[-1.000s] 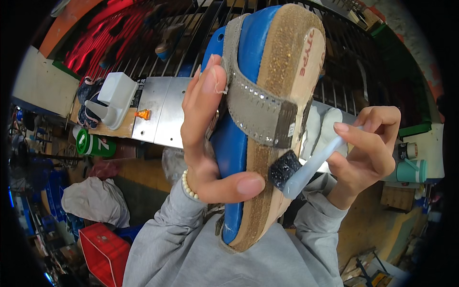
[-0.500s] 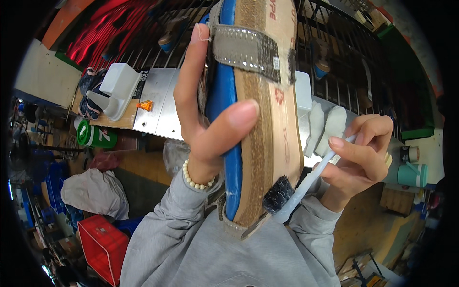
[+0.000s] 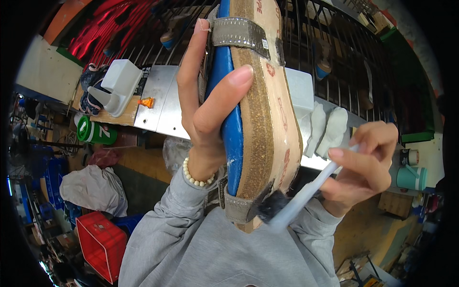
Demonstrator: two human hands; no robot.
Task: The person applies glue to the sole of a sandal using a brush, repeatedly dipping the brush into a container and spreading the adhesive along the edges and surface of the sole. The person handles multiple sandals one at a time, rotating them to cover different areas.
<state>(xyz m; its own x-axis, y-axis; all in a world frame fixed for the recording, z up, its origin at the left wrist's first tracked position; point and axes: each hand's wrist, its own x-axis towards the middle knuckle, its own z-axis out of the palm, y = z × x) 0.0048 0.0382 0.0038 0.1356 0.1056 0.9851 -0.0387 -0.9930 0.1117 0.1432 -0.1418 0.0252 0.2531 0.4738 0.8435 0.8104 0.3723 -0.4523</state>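
My left hand (image 3: 210,110) is closed round a sandal (image 3: 260,115), thumb on its cork side and fingers behind. The sandal stands nearly on end, with a blue last inside and its pale sole turned to the right. Grey straps wrap over its edge near the top and the bottom. In my right hand (image 3: 366,165) is a white-handled brush (image 3: 306,193), pinched between thumb and fingers. Its black bristles, blurred by motion, are at the lower strap (image 3: 246,208), by the sole's edge; whether they touch is hard to tell.
Beyond the sandal runs a metal bench (image 3: 160,103) with a white plastic container (image 3: 122,81), an orange piece (image 3: 147,102) and two pale sole-shaped pieces (image 3: 332,129). Behind it is a barred rack (image 3: 344,62) holding shoes. A red crate (image 3: 100,246) stands at lower left.
The sandal has tilted and shifted, its lower strap now showing more fully. The brush has moved slightly left and down, from the sole's edge to that strap.
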